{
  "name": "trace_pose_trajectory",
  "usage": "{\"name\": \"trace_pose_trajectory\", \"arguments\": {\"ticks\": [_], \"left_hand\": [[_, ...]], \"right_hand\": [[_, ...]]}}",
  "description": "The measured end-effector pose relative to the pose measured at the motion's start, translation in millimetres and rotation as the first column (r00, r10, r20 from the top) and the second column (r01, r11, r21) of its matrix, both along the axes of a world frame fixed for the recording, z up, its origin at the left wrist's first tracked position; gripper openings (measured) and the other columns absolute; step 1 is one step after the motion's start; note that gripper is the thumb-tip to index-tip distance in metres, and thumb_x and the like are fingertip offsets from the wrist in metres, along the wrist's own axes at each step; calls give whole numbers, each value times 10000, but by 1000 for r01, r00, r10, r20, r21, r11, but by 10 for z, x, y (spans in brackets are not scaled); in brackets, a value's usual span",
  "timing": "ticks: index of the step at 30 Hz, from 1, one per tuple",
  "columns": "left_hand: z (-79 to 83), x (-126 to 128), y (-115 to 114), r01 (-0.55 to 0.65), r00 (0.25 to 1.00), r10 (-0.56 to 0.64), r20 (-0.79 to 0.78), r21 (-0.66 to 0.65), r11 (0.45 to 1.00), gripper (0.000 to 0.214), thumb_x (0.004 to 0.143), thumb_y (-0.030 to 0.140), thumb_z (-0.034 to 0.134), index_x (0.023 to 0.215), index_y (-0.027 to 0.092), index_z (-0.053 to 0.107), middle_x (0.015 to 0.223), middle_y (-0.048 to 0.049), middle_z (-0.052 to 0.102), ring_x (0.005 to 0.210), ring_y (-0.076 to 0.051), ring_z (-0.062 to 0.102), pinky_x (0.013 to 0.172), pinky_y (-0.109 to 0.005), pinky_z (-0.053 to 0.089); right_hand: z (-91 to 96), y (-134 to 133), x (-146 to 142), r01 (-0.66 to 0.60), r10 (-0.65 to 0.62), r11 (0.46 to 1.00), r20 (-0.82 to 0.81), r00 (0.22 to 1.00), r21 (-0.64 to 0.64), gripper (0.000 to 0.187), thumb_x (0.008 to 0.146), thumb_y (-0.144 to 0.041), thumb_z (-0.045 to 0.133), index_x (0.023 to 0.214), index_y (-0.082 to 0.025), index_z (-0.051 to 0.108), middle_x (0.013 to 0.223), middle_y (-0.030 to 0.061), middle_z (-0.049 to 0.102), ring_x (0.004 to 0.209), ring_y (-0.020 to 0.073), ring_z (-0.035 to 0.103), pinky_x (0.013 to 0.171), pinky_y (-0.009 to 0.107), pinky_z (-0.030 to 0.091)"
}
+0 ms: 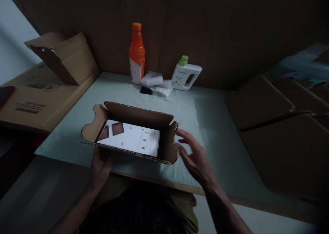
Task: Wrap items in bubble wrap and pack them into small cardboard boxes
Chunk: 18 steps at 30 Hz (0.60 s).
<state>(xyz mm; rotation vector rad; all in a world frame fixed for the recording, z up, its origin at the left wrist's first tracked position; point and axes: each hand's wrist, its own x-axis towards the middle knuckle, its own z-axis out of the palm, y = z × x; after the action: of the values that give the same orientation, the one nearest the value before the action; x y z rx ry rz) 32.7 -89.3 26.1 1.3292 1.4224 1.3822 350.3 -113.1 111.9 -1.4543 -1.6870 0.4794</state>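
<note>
An open cardboard box point(138, 110) is near the front of the cloth-covered table. Inside it lies a white printed carton point(130, 136) with brown squares and small pictures on its top face. My left hand point(101, 165) is at the box's near wall, towards the left; its fingers are hidden by the box, so their grip does not show. Beside the right end wall is my right hand point(194, 155), thumb and fingers apart, fingertips at or very near the notched edge. Whether they touch it I cannot tell.
An orange bottle point(137, 55), clear plastic wrapping point(156, 81), a small black item point(146, 90) and a white jug with a green cap point(186, 76) stand or lie at the back. Cardboard boxes point(69, 59) are on the left; more boxes point(282, 151) flank the right.
</note>
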Motion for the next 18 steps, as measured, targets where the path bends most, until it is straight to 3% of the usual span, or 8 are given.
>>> {"name": "trace_pose_trajectory", "arguments": {"ticks": [2, 4, 6, 8, 11, 14, 18], "left_hand": [[-82, -11, -3, -26, 999, 25, -24, -41, 999, 702, 762, 434, 781, 1379, 212, 533, 1298, -110, 636, 1289, -319, 576, 1114, -441, 446], [-139, -22, -7, -62, 996, 57, -67, -77, 995, 683, 754, 448, 771, 1350, 200, 548, 1282, -116, 643, 1276, -329, 581, 1101, -462, 453], [-158, -27, -12, -86, 993, 76, -94, -105, 991, 646, 753, 445, 759, 1314, 193, 559, 1260, -120, 650, 1232, -327, 605, 1055, -462, 484], [-161, -25, -19, -82, 993, 72, -95, -105, 991, 588, 764, 421, 744, 1273, 190, 562, 1225, -116, 658, 1174, -308, 632, 1008, -442, 510], [-176, -6, -33, -77, 995, 72, -63, -66, 995, 502, 779, 385, 720, 1215, 192, 561, 1140, -96, 667, 1077, -273, 660, 947, -406, 534], [-209, 20, -45, -92, 994, 88, -60, -60, 994, 514, 772, 365, 714, 1228, 189, 553, 1123, -92, 669, 1056, -270, 665, 928, -401, 540], [-228, 28, -49, -123, 990, 116, -81, -77, 989, 563, 753, 381, 727, 1247, 177, 549, 1165, -111, 668, 1100, -290, 655, 958, -423, 529]], "right_hand": [[376, -60, 72, 77, -100, 983, 135, 986, 166, 370, 969, -260, 590, 1337, -263, 615, 1294, 101, 682, 1153, 255, 668, 927, 428, 580], [759, -87, 40, -59, -34, 964, 339, 940, 260, 345, 972, -311, 608, 1309, -243, 634, 1221, 106, 715, 1206, 289, 642, 988, 469, 537], [1054, -61, -92, -288, 156, 942, 535, 830, 173, 380, 977, -431, 599, 1277, -203, 650, 1178, 129, 731, 1266, 326, 603, 1045, 513, 488], [1217, -3, -266, -427, 334, 904, 627, 704, -3, 483, 973, -553, 559, 1232, -158, 665, 1120, 153, 739, 1231, 332, 623, 1087, 530, 453], [1257, 66, -478, -462, 453, 870, 645, 616, -171, 617, 972, -655, 471, 1170, -109, 677, 990, 166, 739, 1075, 306, 685, 1125, 526, 422], [1193, 82, -564, -477, 514, 845, 612, 601, -242, 670, 950, -707, 461, 1178, -108, 656, 996, 164, 725, 1047, 302, 684, 1127, 533, 412], [1095, 85, -585, -506, 595, 801, 525, 609, -319, 691, 889, -707, 583, 1277, -135, 598, 1094, 169, 707, 1055, 309, 671, 1069, 539, 455]]}}
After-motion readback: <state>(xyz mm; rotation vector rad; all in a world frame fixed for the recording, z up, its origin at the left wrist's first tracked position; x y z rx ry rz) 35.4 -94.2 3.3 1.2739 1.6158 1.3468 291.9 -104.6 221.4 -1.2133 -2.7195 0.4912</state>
